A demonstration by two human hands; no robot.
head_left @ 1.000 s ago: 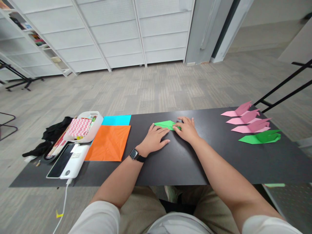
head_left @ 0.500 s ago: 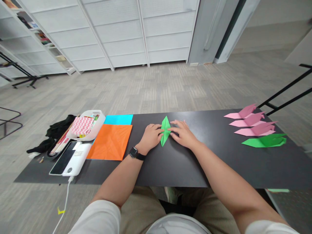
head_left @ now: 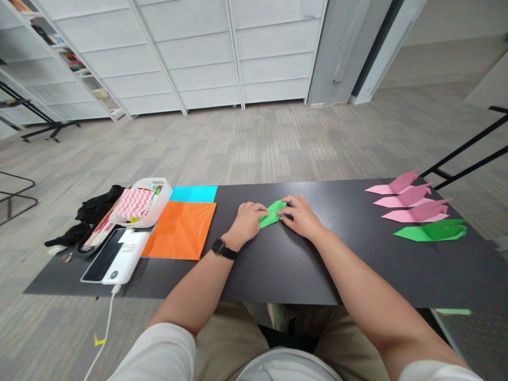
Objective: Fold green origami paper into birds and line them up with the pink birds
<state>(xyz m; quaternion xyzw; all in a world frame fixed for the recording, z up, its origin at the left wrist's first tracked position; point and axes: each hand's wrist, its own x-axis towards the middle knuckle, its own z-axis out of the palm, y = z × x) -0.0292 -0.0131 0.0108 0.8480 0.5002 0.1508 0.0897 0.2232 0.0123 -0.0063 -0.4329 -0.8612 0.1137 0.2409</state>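
Observation:
Slanting between my hands on the dark table is a folded piece of green origami paper [head_left: 272,214], a narrow pointed shape. My left hand [head_left: 248,221], with a black watch on its wrist, grips the paper's lower left end, thumb and fingers closed at its edge. At the upper right end, my right hand [head_left: 302,216] has its fingers bent over the paper and its thumb against it. The fingertips partly cover both ends. Off to the right stand a finished-looking green origami bird [head_left: 431,230] and several pink origami birds [head_left: 416,211] in a row.
On the left lie orange paper sheets [head_left: 180,231] and blue paper [head_left: 194,194]. Beyond them are a white basket [head_left: 165,198] with a pink zigzag packet, a white power bank [head_left: 129,259] with a cable, a phone [head_left: 103,258] and black cloth [head_left: 99,203].
The green paper has turned clockwise from nearly upright to a slant, its far tip swinging right. My right hand has closed in on that end; my left hand stays almost in place.

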